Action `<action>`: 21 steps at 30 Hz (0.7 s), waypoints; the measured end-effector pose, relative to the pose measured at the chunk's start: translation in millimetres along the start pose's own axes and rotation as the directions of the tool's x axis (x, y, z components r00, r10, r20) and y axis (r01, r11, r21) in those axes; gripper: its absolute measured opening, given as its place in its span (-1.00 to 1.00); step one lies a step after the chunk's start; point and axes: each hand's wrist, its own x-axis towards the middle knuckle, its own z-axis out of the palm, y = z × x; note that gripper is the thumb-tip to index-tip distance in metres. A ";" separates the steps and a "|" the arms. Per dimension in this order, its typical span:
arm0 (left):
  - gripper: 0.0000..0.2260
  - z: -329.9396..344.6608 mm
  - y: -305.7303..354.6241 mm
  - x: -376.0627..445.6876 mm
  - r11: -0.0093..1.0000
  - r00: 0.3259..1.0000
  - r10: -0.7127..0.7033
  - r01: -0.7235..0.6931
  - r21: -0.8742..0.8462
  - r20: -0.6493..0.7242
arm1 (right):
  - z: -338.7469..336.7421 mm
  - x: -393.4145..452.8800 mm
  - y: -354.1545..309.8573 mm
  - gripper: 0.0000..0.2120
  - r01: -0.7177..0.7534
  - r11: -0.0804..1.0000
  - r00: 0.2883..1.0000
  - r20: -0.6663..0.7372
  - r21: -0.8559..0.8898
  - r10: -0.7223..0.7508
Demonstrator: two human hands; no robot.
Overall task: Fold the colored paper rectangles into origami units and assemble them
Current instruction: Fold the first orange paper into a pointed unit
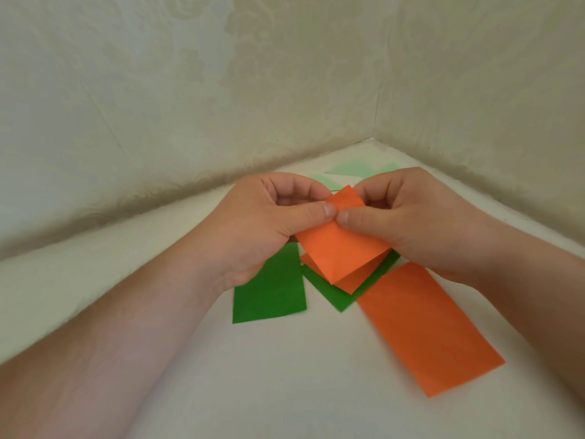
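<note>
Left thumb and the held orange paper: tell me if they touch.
Touching. The head view shows the left hand pinching the orange paper, its thumb tip pressed on the sheet's upper part beside the right hand thumb.

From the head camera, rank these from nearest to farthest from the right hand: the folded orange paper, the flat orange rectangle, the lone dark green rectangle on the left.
1. Folded orange paper: pinched by the right hand.
2. Flat orange paper rectangle: just below that hand.
3. Lone dark green paper rectangle: under the left wrist.
</note>
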 end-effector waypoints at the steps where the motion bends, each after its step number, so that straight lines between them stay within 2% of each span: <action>1: -0.89 -0.1 0.0 0.0 1.000 1.000 -0.004 0.004 0.000 0.000 | 0.0 -0.2 -0.4 -0.90 -0.001 1.000 1.000 0.002 0.004 0.001; 6: -0.89 -0.2 1.1 0.2 0.998 0.999 -0.044 0.044 -0.052 0.001 | -3.2 -0.6 -1.0 -0.85 -0.026 0.999 0.998 0.049 0.026 0.025; 9: -0.90 -0.9 1.7 0.7 0.996 0.999 -0.050 0.050 -0.069 -0.004 | -4.0 -0.1 0.6 -0.89 -0.036 0.999 0.997 0.069 0.021 0.034; 15: -0.92 1.1 -0.3 0.2 0.999 0.999 -0.033 0.033 -0.013 0.001 | -4.4 0.1 0.2 -0.89 -0.039 0.998 0.993 0.106 -0.041 0.043; 18: -0.82 0.5 -0.8 -0.4 0.999 0.999 -0.033 0.032 0.036 0.024 | -6.8 -0.1 -1.4 -0.90 -0.032 0.999 0.997 0.071 -0.032 0.035; 21: -0.83 1.0 -2.2 -1.3 0.996 0.997 -0.044 0.039 0.086 0.060 | -6.5 0.1 -3.3 -0.90 0.009 1.000 1.000 -0.007 -0.021 -0.009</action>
